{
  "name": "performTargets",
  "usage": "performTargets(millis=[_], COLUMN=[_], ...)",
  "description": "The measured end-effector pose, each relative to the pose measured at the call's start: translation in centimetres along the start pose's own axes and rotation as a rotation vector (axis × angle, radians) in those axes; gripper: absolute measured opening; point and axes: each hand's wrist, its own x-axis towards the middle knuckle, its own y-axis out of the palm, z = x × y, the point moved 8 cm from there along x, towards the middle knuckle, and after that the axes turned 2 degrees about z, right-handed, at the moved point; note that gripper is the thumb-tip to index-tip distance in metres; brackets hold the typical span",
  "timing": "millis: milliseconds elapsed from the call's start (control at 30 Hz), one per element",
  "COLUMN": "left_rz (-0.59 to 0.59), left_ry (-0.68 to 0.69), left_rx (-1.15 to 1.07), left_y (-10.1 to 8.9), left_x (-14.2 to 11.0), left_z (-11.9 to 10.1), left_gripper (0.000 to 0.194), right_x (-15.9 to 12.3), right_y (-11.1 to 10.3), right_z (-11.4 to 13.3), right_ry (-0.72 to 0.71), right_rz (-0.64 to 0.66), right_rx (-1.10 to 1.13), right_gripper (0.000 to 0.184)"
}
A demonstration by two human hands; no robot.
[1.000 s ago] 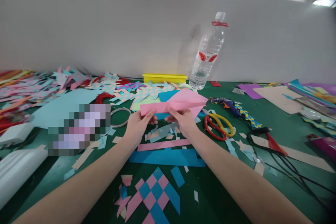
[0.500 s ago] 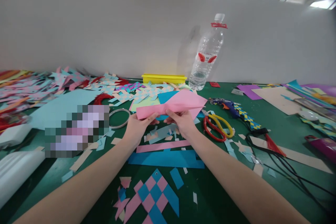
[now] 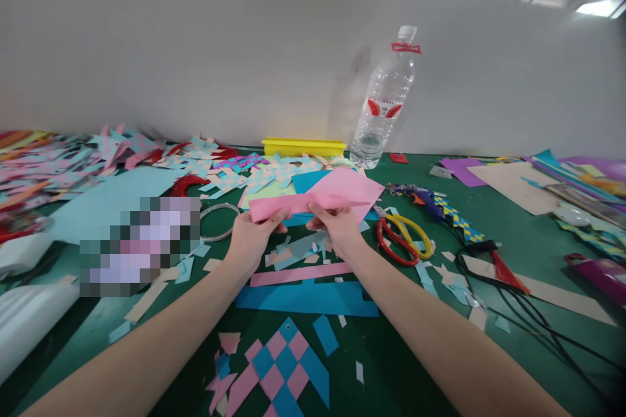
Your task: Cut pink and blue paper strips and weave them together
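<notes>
Between my two hands a sheet of pink paper [image 3: 342, 189] is held above the table, its near edge folded over into a band. My left hand [image 3: 257, 227] pinches the left end of that band between thumb and fingers. Nearer the middle, my right hand [image 3: 337, 225] grips the folded edge, thumb on top. Under the hands lie small paper scraps, a pink strip [image 3: 298, 274] and blue strips [image 3: 308, 298]. Closer to me is a woven pink and blue paper fish [image 3: 281, 365]. Scissors [image 3: 403, 238] with red and yellow handles rest right of my right hand.
A tilted water bottle [image 3: 381, 104] leans by the grey partition, near a yellow holder [image 3: 304, 146]. Left are a roll of tape [image 3: 218, 221], a blurred-out object [image 3: 141, 247] and piled woven paper. A blue glue gun [image 3: 433, 202], cables [image 3: 533, 313] and paper sheets lie right.
My left hand has shifted slightly left and down along the pink paper's folded band. My right hand keeps its grip. The whole view has drifted slightly.
</notes>
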Motion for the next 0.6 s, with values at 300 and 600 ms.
performTargets(millis=[300, 600], left_rz=[-0.031, -0.039], left_ry=[-0.007, -0.002], left_rx=[0.012, 0.032], left_y=[-0.26, -0.28], left_x=[0.00, 0.19], left_z=[-0.07, -0.07], left_gripper=[0.037, 0.034], right_x=[0.35, 0.42], right_y=[-0.11, -0.36], right_z=[-0.26, -0.24], right_ry=[0.015, 0.040], right_rz=[-0.033, -0.057], right_rx=[0.093, 0.096], right_gripper=[0.031, 0.032])
